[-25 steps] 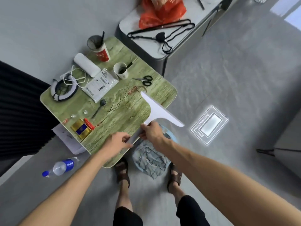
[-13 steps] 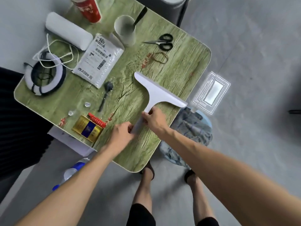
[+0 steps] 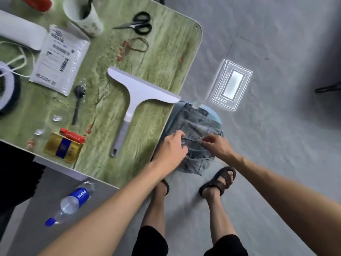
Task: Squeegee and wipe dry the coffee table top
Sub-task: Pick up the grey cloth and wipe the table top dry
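A white squeegee [image 3: 137, 93] with a grey handle lies flat on the green wood-grain coffee table top [image 3: 162, 52], its blade near the right edge. Nobody holds it. Beside the table's right edge a grey-blue cloth [image 3: 195, 124] is heaped in a light blue basin [image 3: 212, 112] on the floor. My left hand [image 3: 171, 148] and my right hand [image 3: 217, 145] are both down on the cloth, fingers pinching its folds.
On the table: black scissors [image 3: 138, 23], rubber bands [image 3: 138, 45], a white cup [image 3: 83, 15], a mailer bag [image 3: 59, 58], a spoon [image 3: 78, 100], a gold box [image 3: 62, 146] with a red lighter [image 3: 72, 135]. A Pepsi bottle [image 3: 72, 202] lies on the floor. My sandalled feet [image 3: 219, 180] stand below.
Both hands let go of the squeegee, which now lies on the table. They moved right, off the table edge, onto the cloth in the basin.
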Motion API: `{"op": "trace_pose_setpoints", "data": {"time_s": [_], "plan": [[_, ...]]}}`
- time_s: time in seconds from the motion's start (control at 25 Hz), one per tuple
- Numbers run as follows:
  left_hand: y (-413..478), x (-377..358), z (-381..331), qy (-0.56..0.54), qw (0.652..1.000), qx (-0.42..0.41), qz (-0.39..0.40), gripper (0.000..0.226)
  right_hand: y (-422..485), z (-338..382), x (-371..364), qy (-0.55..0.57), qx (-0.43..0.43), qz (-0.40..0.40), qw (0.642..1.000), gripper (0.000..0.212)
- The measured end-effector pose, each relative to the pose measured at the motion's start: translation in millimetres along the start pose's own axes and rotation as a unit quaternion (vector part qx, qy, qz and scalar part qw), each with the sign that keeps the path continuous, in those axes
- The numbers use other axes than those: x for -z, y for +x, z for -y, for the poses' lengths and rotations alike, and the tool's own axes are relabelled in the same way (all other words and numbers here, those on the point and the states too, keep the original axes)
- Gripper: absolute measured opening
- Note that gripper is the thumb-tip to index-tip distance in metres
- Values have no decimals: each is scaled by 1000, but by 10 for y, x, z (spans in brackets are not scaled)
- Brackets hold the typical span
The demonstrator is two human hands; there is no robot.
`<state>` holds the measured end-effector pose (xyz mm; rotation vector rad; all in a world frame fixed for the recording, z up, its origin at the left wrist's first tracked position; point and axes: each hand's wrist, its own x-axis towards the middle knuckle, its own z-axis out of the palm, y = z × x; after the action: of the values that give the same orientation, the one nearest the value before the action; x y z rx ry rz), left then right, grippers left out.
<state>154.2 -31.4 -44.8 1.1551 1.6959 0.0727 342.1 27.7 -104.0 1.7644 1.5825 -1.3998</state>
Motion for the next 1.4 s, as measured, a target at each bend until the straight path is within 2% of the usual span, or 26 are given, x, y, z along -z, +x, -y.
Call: {"op": "trace_pose_setpoints", "data": {"time_s": [0.08,0.24,0.36,0.44,0.52,0.6,0.68,0.76,0.84,0.96,1.0,1.08,1.16,1.2,1.28,1.36,1.4], "plan": [[300,-385,74,20,997,71,-5,50,251,-233,-69,1,21,24,999,33],[809,-737,378,3,974,206,-92,67,542,-492,-251,56,41,10,998,36],[930,-733,381,50,964,232,-121,46,554,-646,-275,119,47,23,991,35],[906,-671,260,47,969,233,-71,29,451,-698,-231,165,50,34,985,35],[836,-588,77,-12,975,223,-19,28,234,-682,-140,202,51,48,977,44],[657,-508,-269,-147,967,208,6,22,-135,-625,22,273,71,92,955,60],[397,-444,-788,-242,952,186,32,25,-629,-593,272,322,112,122,932,79],[139,-408,-1449,-299,939,164,47,27,-1133,-581,601,396,154,124,897,82],[-67,-406,-2120,-330,930,152,48,30,-1555,-608,968,447,177,69,874,76],[-401,-399,-3205,-333,935,110,46,27,-2124,-764,1707,393,141,-139,898,60],[-534,-384,-3565,-323,941,88,47,22,-2309,-864,2005,346,130,-195,909,58],[-759,-332,-4179,-249,966,30,55,21,-2641,-1112,2611,274,136,-241,921,52],[-951,-267,-4695,-94,993,-66,31,35,-3008,-1384,3237,211,142,-243,936,39],[-1047,-250,-4962,-1,992,-129,-10,37,-3199,-1549,3558,175,137,-244,944,33],[-1168,-292,-5481,159,951,-256,-69,43,-3556,-1863,4173,123,115,-245,955,32],[-1128,-431,-5986,263,901,-345,-23,69,-3873,-2152,4697,105,108,-242,959,40],[-1054,-543,-6210,294,879,-375,2,71,-4009,-2294,4913,98,114,-234,960,43]]}}
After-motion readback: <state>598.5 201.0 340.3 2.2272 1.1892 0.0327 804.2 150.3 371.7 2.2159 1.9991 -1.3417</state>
